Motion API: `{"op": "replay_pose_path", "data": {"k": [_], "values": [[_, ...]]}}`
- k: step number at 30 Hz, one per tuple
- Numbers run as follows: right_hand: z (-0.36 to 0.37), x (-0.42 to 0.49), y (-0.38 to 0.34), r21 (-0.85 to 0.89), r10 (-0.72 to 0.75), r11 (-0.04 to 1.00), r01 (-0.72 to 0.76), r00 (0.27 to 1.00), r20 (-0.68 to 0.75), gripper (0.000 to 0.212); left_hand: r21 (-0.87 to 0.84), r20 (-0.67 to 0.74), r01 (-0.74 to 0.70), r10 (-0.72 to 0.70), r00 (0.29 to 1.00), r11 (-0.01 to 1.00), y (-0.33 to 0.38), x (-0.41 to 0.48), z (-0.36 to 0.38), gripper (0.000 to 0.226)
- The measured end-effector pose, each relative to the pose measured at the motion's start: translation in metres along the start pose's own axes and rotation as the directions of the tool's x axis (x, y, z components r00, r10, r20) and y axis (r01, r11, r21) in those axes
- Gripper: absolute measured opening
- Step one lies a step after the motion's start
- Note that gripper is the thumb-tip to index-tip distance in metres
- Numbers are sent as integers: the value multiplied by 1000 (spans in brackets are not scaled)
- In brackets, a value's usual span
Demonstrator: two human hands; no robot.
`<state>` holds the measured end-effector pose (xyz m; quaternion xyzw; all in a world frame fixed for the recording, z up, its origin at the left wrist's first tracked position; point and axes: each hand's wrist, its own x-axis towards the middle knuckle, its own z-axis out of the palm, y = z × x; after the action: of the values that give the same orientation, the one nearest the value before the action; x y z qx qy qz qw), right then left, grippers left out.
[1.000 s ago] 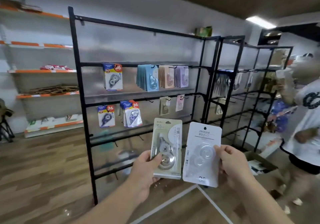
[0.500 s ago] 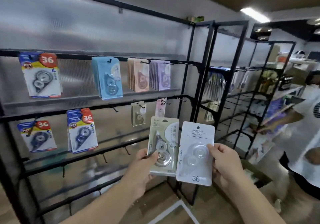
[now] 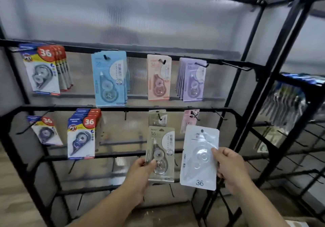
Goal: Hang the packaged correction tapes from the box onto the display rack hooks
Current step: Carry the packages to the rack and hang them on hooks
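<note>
Below the black wire display rack (image 3: 246,114), left hand (image 3: 140,174) pinches a glossy beige correction tape pack (image 3: 161,153); right hand (image 3: 228,168) pinches a flat white blister pack (image 3: 199,158), its edges just beside bare hooks (image 3: 219,116).

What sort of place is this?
Likely a stationery shop being stocked: black display rack with hooks, hanging packs of correction tape, plus a beige pack in the left hand and a white pack in the right hand.

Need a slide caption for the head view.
Left hand grips a beige correction-tape pack, right hand a white pack, before the partly stocked black display rack.
</note>
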<state>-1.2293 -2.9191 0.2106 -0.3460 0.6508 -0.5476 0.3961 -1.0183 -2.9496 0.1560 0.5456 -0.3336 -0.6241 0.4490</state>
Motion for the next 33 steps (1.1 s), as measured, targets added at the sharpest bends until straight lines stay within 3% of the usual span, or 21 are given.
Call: {"op": "replay_pose_path", "data": {"k": [4, 10, 26, 33], "values": [[2, 35, -2, 54, 5, 999, -3, 999, -39, 16, -3, -11, -4, 4, 1000, 1000, 4, 43, 13, 10], [6, 82, -11, -6, -22, 1000, 22, 998, -58, 18, -72, 9, 29, -29, 1000, 997, 11, 91, 23, 11], [18, 168, -1, 8, 50, 999, -51, 989, 140, 17, 19, -135, 75, -72, 988, 997, 12, 128, 45, 14], [1, 190, 5, -92, 68, 994, -54, 984, 163, 15, 147, -244, 66, -29, 969, 987, 17, 146, 62, 24]]}}
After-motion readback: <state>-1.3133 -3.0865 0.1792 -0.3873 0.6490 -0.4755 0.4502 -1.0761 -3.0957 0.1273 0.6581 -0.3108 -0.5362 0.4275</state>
